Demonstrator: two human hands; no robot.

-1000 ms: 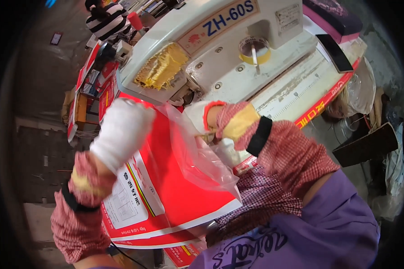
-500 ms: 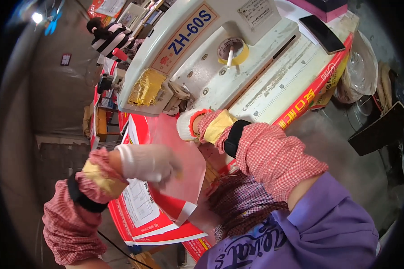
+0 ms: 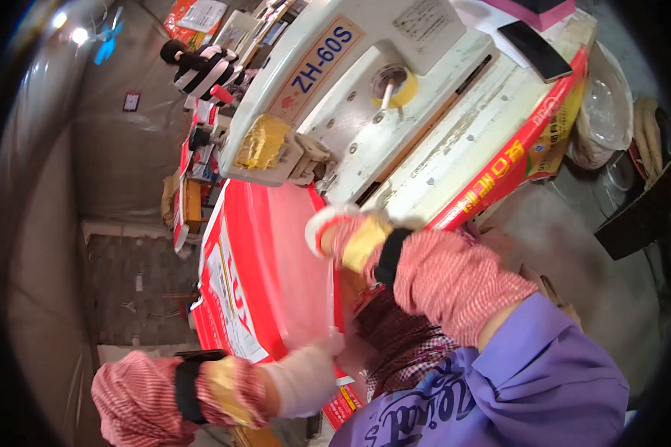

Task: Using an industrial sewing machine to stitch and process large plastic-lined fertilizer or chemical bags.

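Head: two gloved hands (image 3: 306,381) (image 3: 322,222), fingers' state unclear, one topmost red bag (image 3: 259,272)

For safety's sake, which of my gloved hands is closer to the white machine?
Your right gloved hand: it is right by the white machine, whereas your left gloved hand is farther away, near the lower end of the red bag.

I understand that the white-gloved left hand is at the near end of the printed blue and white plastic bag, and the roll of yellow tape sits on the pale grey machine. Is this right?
Not entirely: the head view shows a red and white printed plastic bag, not a blue one. The white-gloved left hand and roll of yellow tape are as you describe.
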